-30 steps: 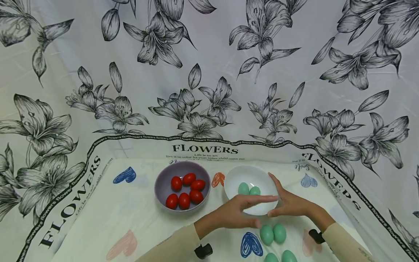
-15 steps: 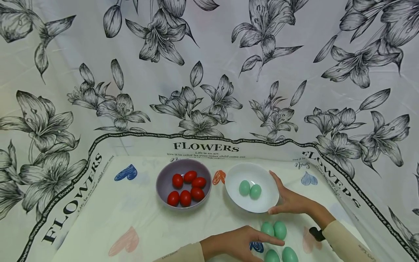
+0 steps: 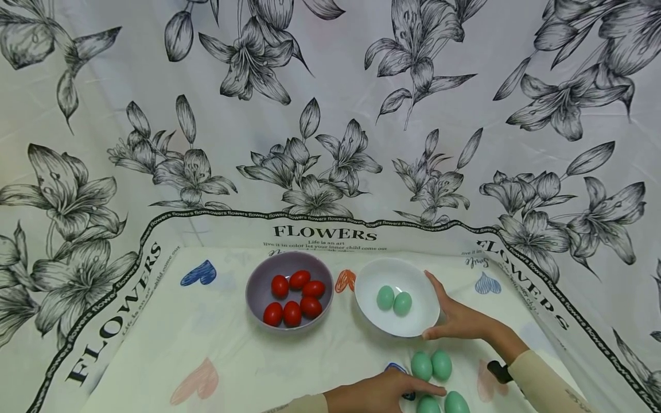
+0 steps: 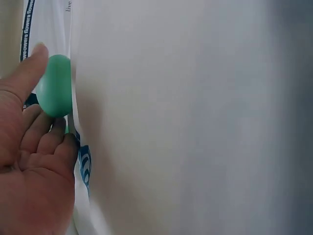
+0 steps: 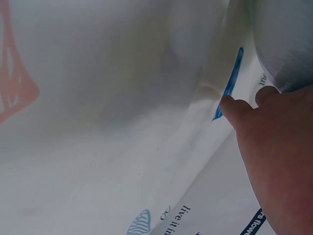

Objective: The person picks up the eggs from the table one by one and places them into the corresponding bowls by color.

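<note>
My right hand (image 3: 461,318) holds the white bowl (image 3: 368,312) at its right side, with the thumb at the near rim and the fingers along the far right rim. Two green eggs (image 3: 385,297) lie inside it. Several more green eggs (image 3: 441,365) rest on the cloth in front of the bowl. My left hand (image 3: 374,394) is down at the nearest of these, its index finger stretched over the front left egg (image 3: 428,405). In the left wrist view, a green egg (image 4: 56,88) shows between the spread thumb and the loosely bent fingers.
Left of the white bowl stands a purple bowl (image 3: 256,307) with several red eggs (image 3: 292,314) in it. A white cloth (image 3: 139,344) printed with hearts covers the table. Behind it hangs a flower-printed cloth (image 3: 341,74).
My left hand has moved from above the white bowl toward me, down to the loose green eggs, uncovering the two eggs in the bowl. My right hand stays at the bowl's side.
</note>
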Demonstrator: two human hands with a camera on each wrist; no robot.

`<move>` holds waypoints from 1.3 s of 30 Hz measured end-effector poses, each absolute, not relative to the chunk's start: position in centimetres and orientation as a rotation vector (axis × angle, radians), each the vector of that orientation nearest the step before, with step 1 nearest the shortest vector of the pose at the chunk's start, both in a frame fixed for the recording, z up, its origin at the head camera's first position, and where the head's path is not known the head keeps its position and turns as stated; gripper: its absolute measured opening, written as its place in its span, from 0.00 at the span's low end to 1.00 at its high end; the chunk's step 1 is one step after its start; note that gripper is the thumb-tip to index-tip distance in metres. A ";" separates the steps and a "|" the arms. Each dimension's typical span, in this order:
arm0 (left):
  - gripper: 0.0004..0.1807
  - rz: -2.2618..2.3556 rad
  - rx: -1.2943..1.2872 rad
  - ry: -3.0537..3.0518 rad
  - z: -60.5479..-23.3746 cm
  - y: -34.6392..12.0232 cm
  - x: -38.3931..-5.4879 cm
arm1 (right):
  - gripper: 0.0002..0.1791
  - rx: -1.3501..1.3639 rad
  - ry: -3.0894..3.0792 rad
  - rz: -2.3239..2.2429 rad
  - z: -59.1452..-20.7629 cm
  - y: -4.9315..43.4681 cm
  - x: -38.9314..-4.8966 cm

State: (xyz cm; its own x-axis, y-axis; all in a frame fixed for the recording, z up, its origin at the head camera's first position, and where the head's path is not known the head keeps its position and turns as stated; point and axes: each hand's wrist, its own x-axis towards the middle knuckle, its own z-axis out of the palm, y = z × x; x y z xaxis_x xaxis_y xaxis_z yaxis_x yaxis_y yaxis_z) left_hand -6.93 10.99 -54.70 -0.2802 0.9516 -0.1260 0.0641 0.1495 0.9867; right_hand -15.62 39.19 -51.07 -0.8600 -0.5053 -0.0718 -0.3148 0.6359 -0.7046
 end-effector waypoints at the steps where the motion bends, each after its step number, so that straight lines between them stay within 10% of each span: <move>1: 0.38 1.253 1.027 1.554 -54.7 11.0 -7.0 | 0.75 -0.665 2.594 -1.048 -51.1 39.2 -15.6; 39: 0.33 1.291 1.068 1.646 -53.6 10.0 -7.1 | 0.74 -0.644 2.565 -1.077 -51.1 39.2 -15.5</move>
